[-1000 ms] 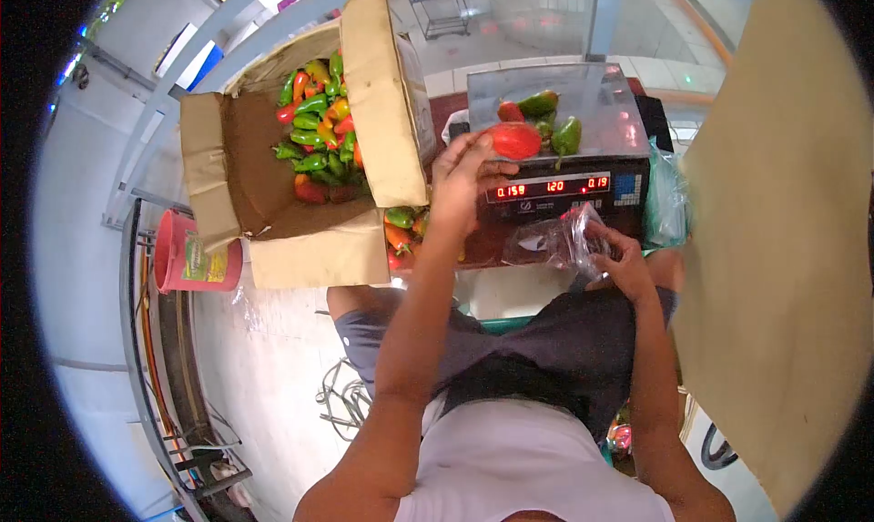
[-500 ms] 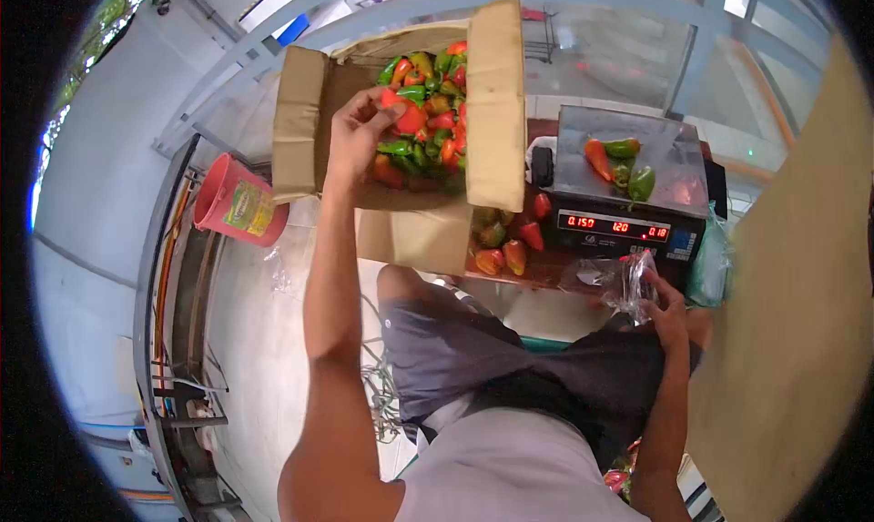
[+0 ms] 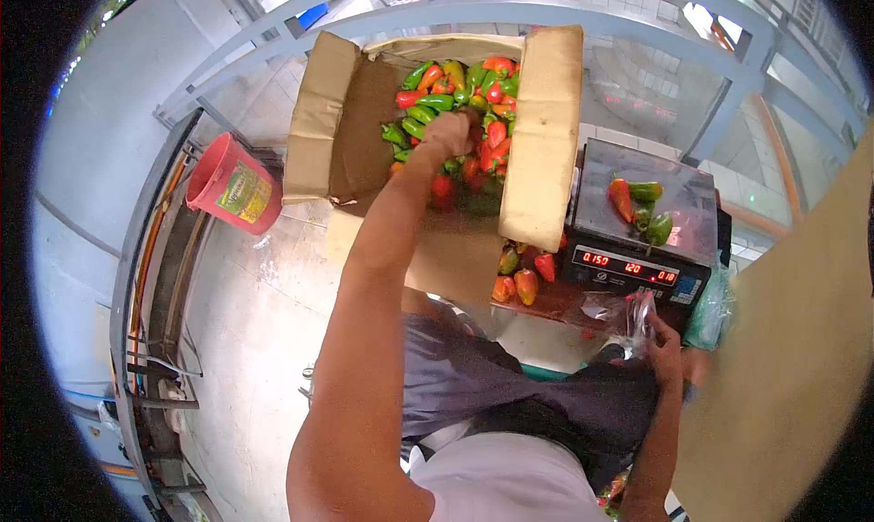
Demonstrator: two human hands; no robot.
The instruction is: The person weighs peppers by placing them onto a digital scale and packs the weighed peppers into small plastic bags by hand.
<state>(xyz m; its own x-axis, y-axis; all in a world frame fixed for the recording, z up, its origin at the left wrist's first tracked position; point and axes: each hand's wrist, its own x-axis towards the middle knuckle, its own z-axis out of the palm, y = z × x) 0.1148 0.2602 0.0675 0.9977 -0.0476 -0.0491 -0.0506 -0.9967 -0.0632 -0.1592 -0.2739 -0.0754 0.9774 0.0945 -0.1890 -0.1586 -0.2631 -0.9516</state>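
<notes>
My left hand reaches down into an open cardboard box, among green, red and mottled chili peppers. Its fingers point into the pile and are blurred and partly hidden, so what they hold cannot be made out. Low on the right, my right hand grips a clear plastic bag in front of a digital scale. On the scale's metal pan lie a few peppers, red and green. The red display reads 0.150, 1.20 and 0.18.
Several loose peppers lie on the reddish-brown surface between box and scale. A red bucket stands on the floor at left. Green plastic bags hang beside the scale. A large cardboard panel rises at right; a metal railing runs behind.
My left hand, which held a red pepper above the pile, has moved right and down into the peppers. My right hand keeps the plastic bag. The head view has shifted.
</notes>
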